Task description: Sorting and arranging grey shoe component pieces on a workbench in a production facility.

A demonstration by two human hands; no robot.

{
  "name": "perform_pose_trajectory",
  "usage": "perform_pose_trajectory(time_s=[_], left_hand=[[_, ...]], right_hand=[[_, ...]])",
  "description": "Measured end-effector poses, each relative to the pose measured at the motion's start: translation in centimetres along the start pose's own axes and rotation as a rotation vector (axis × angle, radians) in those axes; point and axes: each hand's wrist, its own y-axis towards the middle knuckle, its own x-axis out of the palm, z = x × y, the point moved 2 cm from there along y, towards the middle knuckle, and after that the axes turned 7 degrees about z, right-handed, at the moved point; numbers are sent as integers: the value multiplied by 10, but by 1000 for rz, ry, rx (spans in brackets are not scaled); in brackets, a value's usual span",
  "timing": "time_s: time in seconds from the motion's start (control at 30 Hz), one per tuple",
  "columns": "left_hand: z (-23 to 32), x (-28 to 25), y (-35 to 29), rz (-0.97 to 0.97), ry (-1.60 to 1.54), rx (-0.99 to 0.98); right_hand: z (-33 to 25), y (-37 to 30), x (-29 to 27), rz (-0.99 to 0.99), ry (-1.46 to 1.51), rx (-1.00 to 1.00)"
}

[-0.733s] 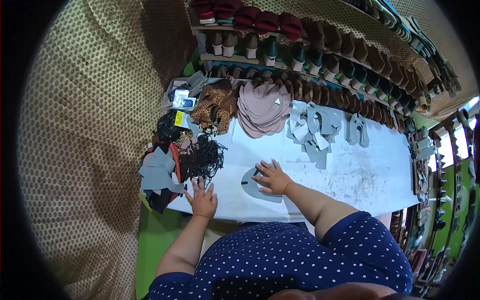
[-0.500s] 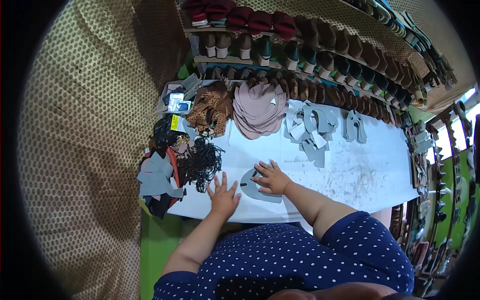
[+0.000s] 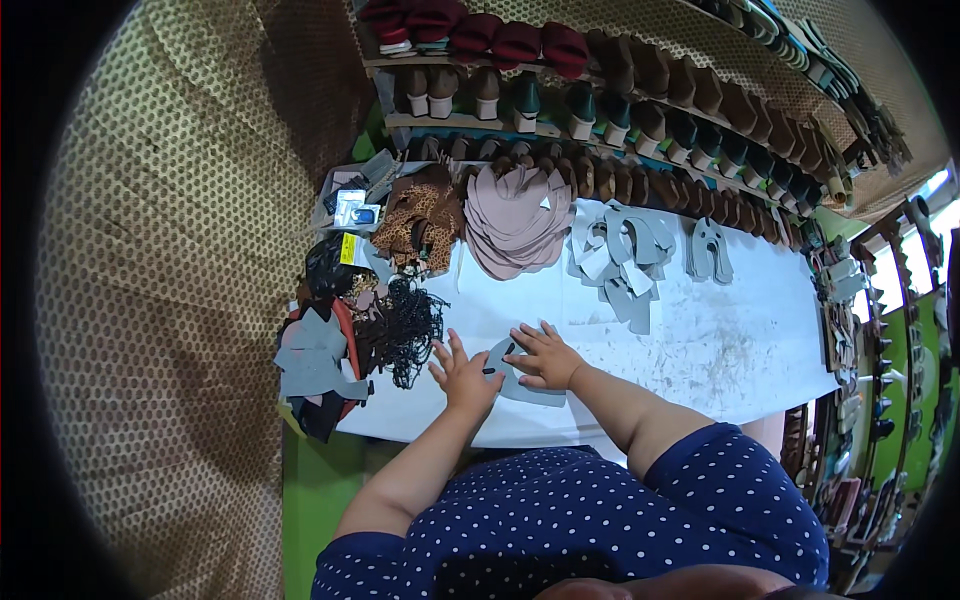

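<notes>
A curved grey cut piece [image 3: 532,393] with small black strips on it lies flat near the front edge of the white-covered table [image 3: 640,375]. My right hand [image 3: 548,358] rests over its right part with the fingers spread. Over its left edge lies my left hand [image 3: 467,376], fingers apart and thumb toward the piece. The two hands partly cover the piece. Neither hand is closed around anything.
Black cords [image 3: 408,330] lie tangled left of my left hand, beside grey scraps [image 3: 315,355]. Farther back are leopard-print pieces [image 3: 420,215], a stack of mauve pieces [image 3: 515,225] and grey cut pieces [image 3: 625,250]. Shelves of heeled shoes [image 3: 580,110] stand behind the table.
My left hand has moved right, from the bare cloth onto the left edge of the grey piece. My right hand stays in place on it.
</notes>
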Motion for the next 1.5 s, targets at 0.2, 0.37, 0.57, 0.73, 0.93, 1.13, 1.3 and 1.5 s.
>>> perform_pose_trajectory(time_s=[0.2, 0.37, 0.57, 0.73, 0.93, 1.13, 1.3, 1.5], left_hand=[[8, 2, 5, -193, 29, -124], [7, 11, 3, -114, -4, -144], [17, 11, 14, -122, -49, -176], [15, 15, 14, -117, -60, -120], [3, 8, -7, -84, -34, 65], [5, 7, -14, -94, 47, 219], [4, 13, -15, -33, 80, 209], [0, 18, -12, 18, 74, 179]], right_hand=[[0, -1, 0, 3, 29, 23], [0, 1, -1, 4, -16, -2], [1, 2, 2, -13, -61, -11], [2, 1, 6, 15, -34, -16], [4, -2, 3, 13, 30, 6], [8, -4, 6, -24, 13, 0], [15, -6, 14, 150, 218, 93], [16, -7, 2, 329, 297, 103]])
